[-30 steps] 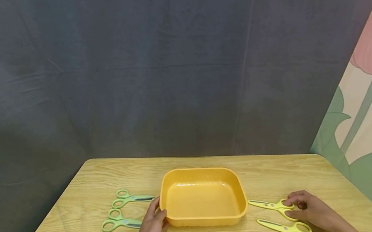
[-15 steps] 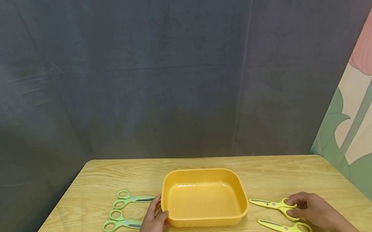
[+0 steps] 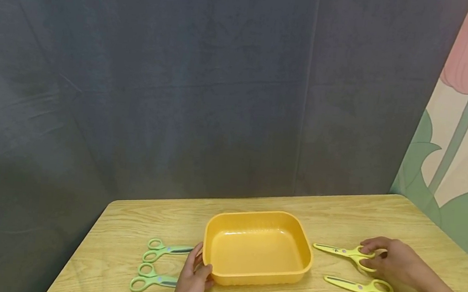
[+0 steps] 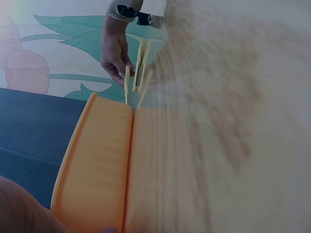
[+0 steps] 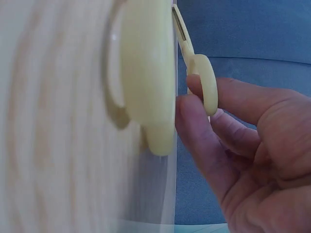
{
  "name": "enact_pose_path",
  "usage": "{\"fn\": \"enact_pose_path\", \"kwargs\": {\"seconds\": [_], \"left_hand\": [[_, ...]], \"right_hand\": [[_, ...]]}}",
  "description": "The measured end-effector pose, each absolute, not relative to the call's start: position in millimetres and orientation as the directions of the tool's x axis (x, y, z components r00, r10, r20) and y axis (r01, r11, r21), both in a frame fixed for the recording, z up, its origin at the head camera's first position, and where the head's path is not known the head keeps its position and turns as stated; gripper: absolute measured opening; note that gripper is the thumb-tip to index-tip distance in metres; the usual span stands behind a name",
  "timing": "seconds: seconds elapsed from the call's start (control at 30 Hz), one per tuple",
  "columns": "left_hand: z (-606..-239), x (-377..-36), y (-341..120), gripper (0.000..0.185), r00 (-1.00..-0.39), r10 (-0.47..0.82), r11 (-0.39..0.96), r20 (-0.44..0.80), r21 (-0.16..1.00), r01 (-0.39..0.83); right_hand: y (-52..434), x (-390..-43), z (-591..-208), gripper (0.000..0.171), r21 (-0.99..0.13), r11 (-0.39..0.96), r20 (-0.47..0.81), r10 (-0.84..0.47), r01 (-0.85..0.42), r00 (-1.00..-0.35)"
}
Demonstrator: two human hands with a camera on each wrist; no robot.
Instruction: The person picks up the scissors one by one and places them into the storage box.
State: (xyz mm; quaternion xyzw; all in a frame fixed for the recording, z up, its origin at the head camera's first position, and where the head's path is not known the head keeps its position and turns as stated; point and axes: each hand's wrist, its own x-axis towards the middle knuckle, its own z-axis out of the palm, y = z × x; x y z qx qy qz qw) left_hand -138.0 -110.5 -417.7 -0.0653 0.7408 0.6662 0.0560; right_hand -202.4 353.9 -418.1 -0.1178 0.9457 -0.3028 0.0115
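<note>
now right fingers [image 5: 204, 141] round yellow scissors [image 3: 344, 254]

I see a glossy plastic tray [image 3: 254, 279], matt plastic scissors [image 3: 346, 254], a wood-grain table [image 3: 337, 217], and a cloth backdrop [image 3: 159, 87].

Right hand [image 5: 252, 160] pinching yellow scissors [image 5: 197, 68] handle, second scissors [image 5: 146, 73] alongside, wooden table [image 5: 48, 121]

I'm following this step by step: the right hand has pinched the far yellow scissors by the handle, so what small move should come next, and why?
Probably lift the yellow scissors and carry them left over the orange tray. The right hand already pinches their handle, their tip looks slightly raised, and the left hand grips the tray's near corner, steadying it.
</note>
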Motion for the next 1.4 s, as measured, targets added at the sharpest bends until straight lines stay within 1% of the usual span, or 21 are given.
{"fn": "enact_pose_path", "kwargs": {"seconds": [0.1,0.27,0.4,0.5,0.8,1.0,1.23,1.4], "left_hand": [[-417.5,-137.7,-110.7,0.064,-0.985,-0.018,0.100,-0.170,0.980,-0.171],[-417.2,-137.0,-111.4,0.064,-0.983,-0.014,0.094,-0.185,0.978,-0.186],[-416.3,-137.2,-111.1,0.065,-0.980,-0.018,0.089,-0.199,0.976,-0.199],[-415.2,-137.1,-110.6,0.065,-0.979,-0.016,0.077,-0.201,0.976,-0.202],[-412.9,-136.5,-108.7,0.065,-0.974,0.015,-0.009,-0.227,0.974,-0.227],[-413.8,-136.3,-108.3,0.064,-0.977,0.018,-0.042,-0.213,0.976,-0.214],[-414.4,-137.0,-108.6,0.065,-0.977,0.009,-0.023,-0.213,0.977,-0.213],[-414.5,-136.9,-108.4,0.066,-0.978,0.002,-0.016,-0.207,0.978,-0.207]], "right_hand": [[354.1,-202.8,-417.1,0.028,-0.541,0.820,0.048,-0.194,-0.189,-0.980],[353.4,-203.0,-415.6,0.034,-0.529,0.832,0.046,-0.169,-0.168,-0.984],[351.3,-202.0,-413.9,0.035,-0.516,0.840,0.060,-0.160,-0.168,-0.985],[350.1,-201.3,-412.0,0.035,-0.511,0.847,0.042,-0.144,-0.146,-0.989],[347.6,-199.6,-410.4,0.032,-0.493,0.860,0.020,-0.140,-0.132,-0.990],[346.3,-198.6,-410.9,0.036,-0.471,0.869,0.057,-0.141,-0.151,-0.988],[343.0,-197.6,-408.5,0.030,-0.429,0.888,0.120,-0.126,-0.166,-0.985],[339.8,-195.6,-406.9,0.030,-0.432,0.887,0.125,-0.120,-0.163,-0.985]]}}
